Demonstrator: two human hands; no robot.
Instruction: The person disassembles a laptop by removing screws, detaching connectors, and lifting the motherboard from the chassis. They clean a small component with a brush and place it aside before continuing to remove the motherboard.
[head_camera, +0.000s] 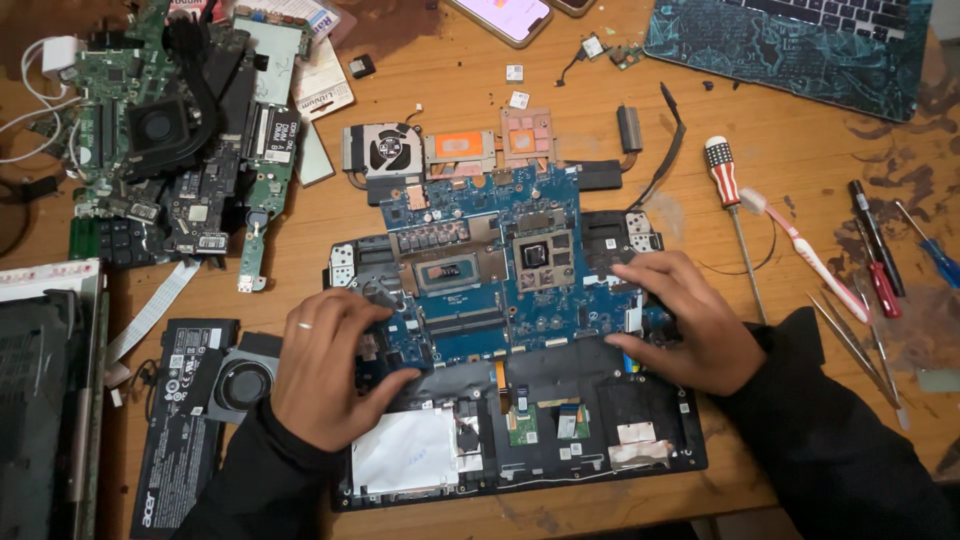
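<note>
Two hands (325, 365), one motherboard (500, 270), two screwdrivers (725, 175).

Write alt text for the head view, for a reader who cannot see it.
Two bare hands, left hand and right hand, press on a blue laptop motherboard seated in an open black laptop base on a wooden table, with a screwdriver to the right.

1. A blue laptop motherboard (490, 280) sits in an opened black laptop base (600, 440) at the centre of the wooden table (780, 150).
2. The left hand (325, 365) rests on the board's left edge, the right hand (685, 320) on its right.
3. A copper heatsink with fan (450, 150) lies behind the board.
4. A striped-handled screwdriver (730, 200) lies to the right, a flat black battery (175, 420) to the left.
</note>
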